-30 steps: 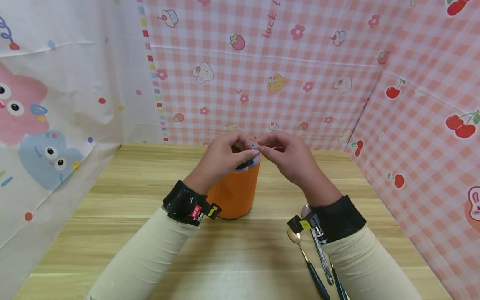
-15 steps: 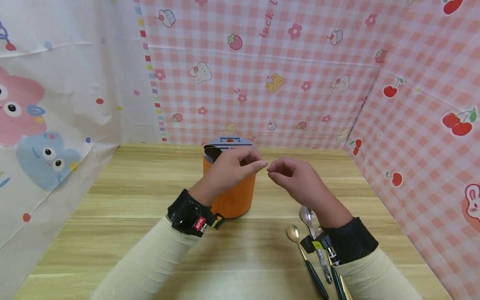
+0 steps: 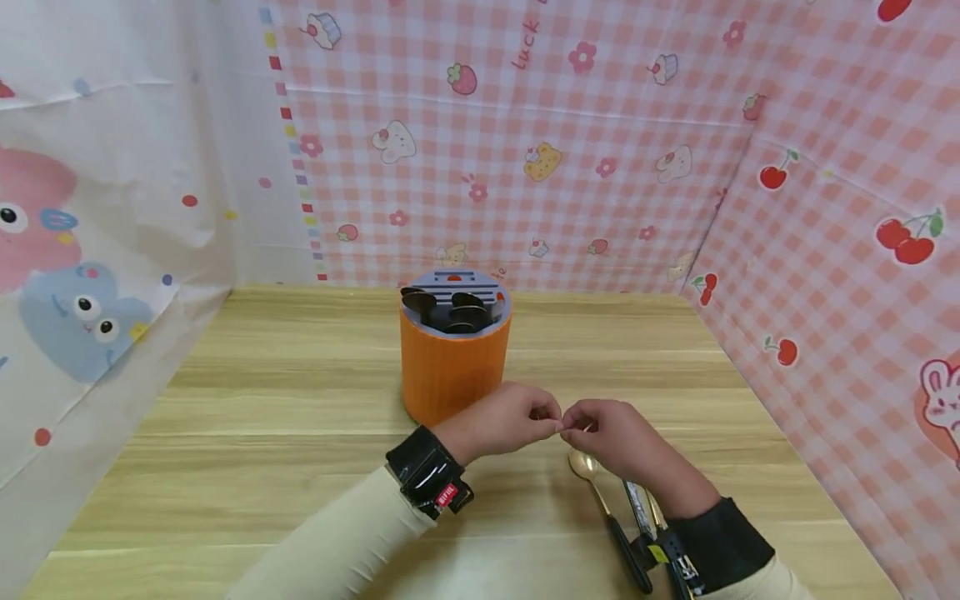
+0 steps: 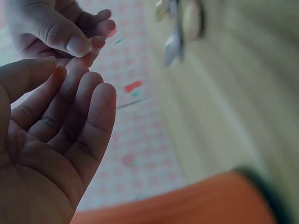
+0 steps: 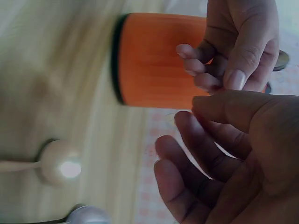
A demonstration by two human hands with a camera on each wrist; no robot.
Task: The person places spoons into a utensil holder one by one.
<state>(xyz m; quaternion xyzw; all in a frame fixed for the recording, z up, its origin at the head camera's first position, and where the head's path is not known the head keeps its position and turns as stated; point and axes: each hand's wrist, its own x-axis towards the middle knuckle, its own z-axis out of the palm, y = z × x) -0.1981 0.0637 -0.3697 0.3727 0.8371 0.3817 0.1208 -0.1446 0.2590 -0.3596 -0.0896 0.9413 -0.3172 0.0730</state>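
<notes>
In the head view my left hand (image 3: 504, 423) and right hand (image 3: 621, 442) meet fingertip to fingertip over the table. Both have loosely bent fingers, and nothing shows between them. The left wrist view has the left palm (image 4: 46, 154) with its thumb near the index finger. Just behind the hands stands an orange cutlery holder (image 3: 452, 375) with dark spoons (image 3: 468, 317) upright in its grey top. Below the right hand lies a gold spoon (image 3: 583, 464) with a black handle. A silver spoon's patterned handle (image 3: 637, 507) lies beside it, its bowl hidden by the hand.
Another piece of cutlery with a gold and black handle (image 3: 657, 515) lies under the right wrist, partly covered. Cloth with pink checks (image 3: 570, 217) forms the back and right sides; a white printed cloth (image 3: 172, 150) hangs at the left. The table (image 3: 247, 467) has a wood grain.
Both hands have come down and toward the right from the holder's top to a spot over the spoons. The holder's top and the spoons in it now show fully.
</notes>
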